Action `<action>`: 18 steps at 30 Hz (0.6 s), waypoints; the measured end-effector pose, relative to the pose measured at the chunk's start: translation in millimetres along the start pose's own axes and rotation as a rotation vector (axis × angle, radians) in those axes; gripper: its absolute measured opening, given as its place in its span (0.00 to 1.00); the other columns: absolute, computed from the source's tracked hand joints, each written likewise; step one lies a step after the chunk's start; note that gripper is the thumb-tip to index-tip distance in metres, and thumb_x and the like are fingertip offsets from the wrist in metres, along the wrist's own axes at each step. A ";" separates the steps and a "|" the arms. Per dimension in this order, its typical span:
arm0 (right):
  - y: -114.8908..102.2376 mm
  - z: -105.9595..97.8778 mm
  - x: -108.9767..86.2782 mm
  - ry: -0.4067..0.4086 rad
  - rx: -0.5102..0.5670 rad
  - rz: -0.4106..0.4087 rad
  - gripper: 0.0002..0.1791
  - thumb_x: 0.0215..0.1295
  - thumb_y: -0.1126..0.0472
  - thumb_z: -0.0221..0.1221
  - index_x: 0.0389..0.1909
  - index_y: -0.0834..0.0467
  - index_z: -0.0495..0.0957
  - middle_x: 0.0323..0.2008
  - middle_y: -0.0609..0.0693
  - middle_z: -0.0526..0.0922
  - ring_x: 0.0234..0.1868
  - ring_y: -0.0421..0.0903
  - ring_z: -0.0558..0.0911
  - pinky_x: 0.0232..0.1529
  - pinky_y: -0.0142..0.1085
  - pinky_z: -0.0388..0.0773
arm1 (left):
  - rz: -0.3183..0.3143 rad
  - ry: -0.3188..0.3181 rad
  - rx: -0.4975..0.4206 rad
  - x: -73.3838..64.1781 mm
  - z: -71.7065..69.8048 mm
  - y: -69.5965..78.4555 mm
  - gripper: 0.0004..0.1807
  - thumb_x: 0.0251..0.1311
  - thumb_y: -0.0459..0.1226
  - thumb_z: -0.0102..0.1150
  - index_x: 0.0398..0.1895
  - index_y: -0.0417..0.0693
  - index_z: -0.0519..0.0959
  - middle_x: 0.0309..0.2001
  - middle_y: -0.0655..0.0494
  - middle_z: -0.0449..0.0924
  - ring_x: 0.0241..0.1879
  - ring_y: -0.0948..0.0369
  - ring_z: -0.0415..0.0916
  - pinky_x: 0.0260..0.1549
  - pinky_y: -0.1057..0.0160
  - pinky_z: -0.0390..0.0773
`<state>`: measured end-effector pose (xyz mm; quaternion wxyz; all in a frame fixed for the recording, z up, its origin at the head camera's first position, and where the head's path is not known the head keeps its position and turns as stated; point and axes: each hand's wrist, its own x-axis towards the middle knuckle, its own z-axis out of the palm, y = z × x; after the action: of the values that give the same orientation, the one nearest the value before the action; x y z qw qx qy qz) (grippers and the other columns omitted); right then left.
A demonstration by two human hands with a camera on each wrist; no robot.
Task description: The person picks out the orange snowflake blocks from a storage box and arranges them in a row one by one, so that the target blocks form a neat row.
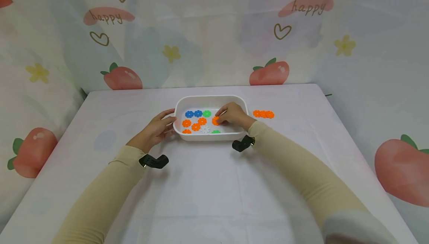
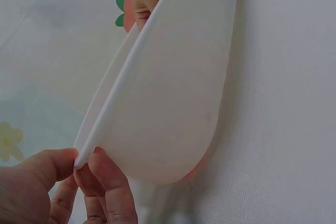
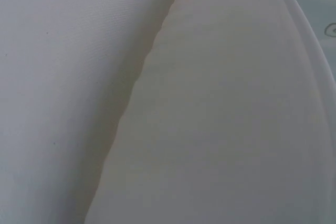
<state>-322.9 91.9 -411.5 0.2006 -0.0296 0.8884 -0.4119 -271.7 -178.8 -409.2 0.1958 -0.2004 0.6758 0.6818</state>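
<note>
Left hand pinches the left rim of the white tray, thumb against fingers, nearly closed. Right hand is inside the tray, thumb and finger closed down on an orange disc — can't tell how firm, right wrist view only shows tray wall.

Risks, my read:
- Disc is thin and flat; an off-centre pinch could slip and flick it into the white disc just beside it.
- Right wrist camera sits close to the near rim; a low exit might knock the tray.
- Left pinch is at one end only, so a tug there would likely swing or tip the tray and slide the loose discs.
- Orange row on the table, right of the tray, overlaps — a sleeve brush could scatter it.
</note>
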 end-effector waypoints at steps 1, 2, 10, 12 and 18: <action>0.0 -0.3 0.0 -0.005 0.001 -0.001 0.13 0.60 0.64 0.68 0.46 0.62 0.85 0.39 0.57 0.85 0.29 0.45 0.78 0.34 0.28 0.78 | 0.001 0.001 -0.002 0.1 -0.3 -0.2 0.27 0.72 0.41 0.52 0.73 0.66 0.63 0.67 0.51 0.66 0.50 0.57 0.70 0.35 0.72 0.79; 0.0 -0.8 -0.3 -0.010 0.000 -0.003 0.13 0.60 0.64 0.67 0.46 0.62 0.85 0.38 0.57 0.85 0.29 0.45 0.78 0.34 0.28 0.78 | 0.003 0.000 -0.003 0.2 -0.5 -0.3 0.27 0.72 0.41 0.52 0.73 0.65 0.63 0.67 0.51 0.66 0.50 0.57 0.70 0.35 0.72 0.79; -2.6 -4.9 -5.2 -0.032 0.016 0.018 0.13 0.61 0.63 0.67 0.45 0.62 0.85 0.38 0.56 0.84 0.29 0.45 0.79 0.37 0.30 0.80 | 0.003 0.006 -0.005 -0.1 0.2 -0.4 0.27 0.72 0.41 0.52 0.72 0.65 0.63 0.67 0.51 0.67 0.50 0.57 0.70 0.35 0.72 0.80; -3.2 -5.7 -6.0 -0.038 0.021 0.030 0.13 0.60 0.64 0.67 0.46 0.62 0.85 0.38 0.56 0.84 0.29 0.45 0.79 0.38 0.30 0.80 | 0.004 0.004 -0.003 -0.3 0.2 -0.2 0.27 0.72 0.41 0.52 0.72 0.65 0.63 0.67 0.51 0.67 0.50 0.57 0.70 0.35 0.72 0.79; -5.5 -8.7 -7.5 -0.054 0.004 0.025 0.14 0.59 0.65 0.66 0.47 0.64 0.84 0.38 0.56 0.84 0.30 0.46 0.80 0.42 0.33 0.82 | 0.007 -0.003 -0.001 -1.5 0.0 0.4 0.27 0.73 0.41 0.51 0.73 0.65 0.62 0.67 0.50 0.66 0.50 0.56 0.70 0.36 0.72 0.79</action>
<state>-319.9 96.1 -399.9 0.2297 -0.0290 0.8822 -0.4101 -270.7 -178.8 -408.0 0.1944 -0.1973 0.6760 0.6829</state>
